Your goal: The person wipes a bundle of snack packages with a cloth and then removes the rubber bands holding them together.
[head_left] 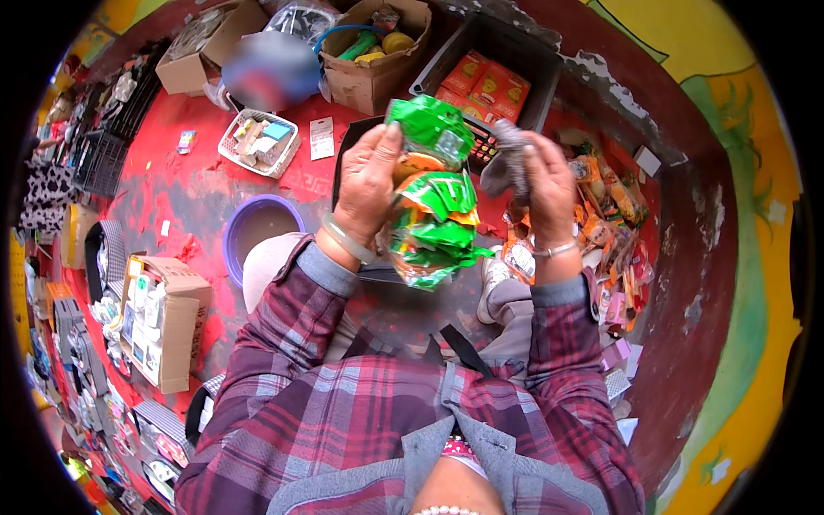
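My left hand [369, 176] is closed on a crumpled green and orange plastic snack packet [433, 215], gripping it near its upper left side. The packet hangs in front of me, creased and shiny. In my right hand [552, 184] a grey cloth [508, 161] is pinched between thumb and fingers, just to the right of the packet and apart from it. Behind the packet a dark container [354, 142] shows only in part.
A purple basin [230, 236] of murky water stands at left, near a white basket [296, 148] of small items. Farther off are a cardboard box [352, 86] and a black crate [541, 86] holding orange boxes. Loose snack packets [601, 227] pile up at right beside the wall.
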Demonstrator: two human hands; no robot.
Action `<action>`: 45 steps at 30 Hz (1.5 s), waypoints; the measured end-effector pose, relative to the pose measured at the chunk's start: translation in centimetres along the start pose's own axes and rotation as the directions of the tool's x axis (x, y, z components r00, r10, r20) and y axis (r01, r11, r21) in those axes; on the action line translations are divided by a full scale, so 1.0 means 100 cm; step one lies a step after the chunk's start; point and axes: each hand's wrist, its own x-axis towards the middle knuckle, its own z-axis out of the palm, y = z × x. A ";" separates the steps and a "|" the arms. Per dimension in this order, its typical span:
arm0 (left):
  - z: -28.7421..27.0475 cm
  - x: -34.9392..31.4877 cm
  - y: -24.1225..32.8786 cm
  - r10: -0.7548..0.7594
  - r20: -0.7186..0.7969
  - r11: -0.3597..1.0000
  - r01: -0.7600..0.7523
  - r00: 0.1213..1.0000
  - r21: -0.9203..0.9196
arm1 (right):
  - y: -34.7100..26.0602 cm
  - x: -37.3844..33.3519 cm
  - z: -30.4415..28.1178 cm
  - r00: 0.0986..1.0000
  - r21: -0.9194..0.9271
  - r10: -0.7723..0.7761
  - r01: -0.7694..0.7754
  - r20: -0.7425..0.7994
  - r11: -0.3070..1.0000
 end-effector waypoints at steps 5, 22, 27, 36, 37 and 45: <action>-0.003 -0.002 -0.031 -0.018 0.059 0.998 0.014 0.998 0.067 | -0.060 -0.017 0.037 0.780 -0.275 -0.406 0.571 0.475 0.774; -0.010 0.007 -0.019 -0.137 0.031 0.983 0.140 0.990 -0.121 | -0.059 -0.012 0.009 0.835 -0.405 -0.177 0.424 0.521 0.810; -0.015 0.004 -0.031 -0.131 0.043 0.991 0.131 0.990 0.012 | -0.047 -0.020 0.022 0.816 -0.540 -0.233 0.535 0.528 0.650; -0.006 -0.003 -0.039 -0.335 0.247 0.928 0.363 0.909 -0.078 | -0.029 -0.018 0.017 0.957 -0.467 -0.051 0.185 0.284 0.865; -0.004 -0.005 -0.036 -0.381 0.287 0.895 0.428 0.879 -0.123 | -0.028 -0.019 0.014 0.968 -0.421 0.057 0.052 0.243 0.906; 0.007 -0.007 -0.028 -0.422 0.368 0.906 0.396 0.829 0.147 | -0.023 -0.015 0.008 0.938 -0.301 0.246 -0.169 0.242 0.939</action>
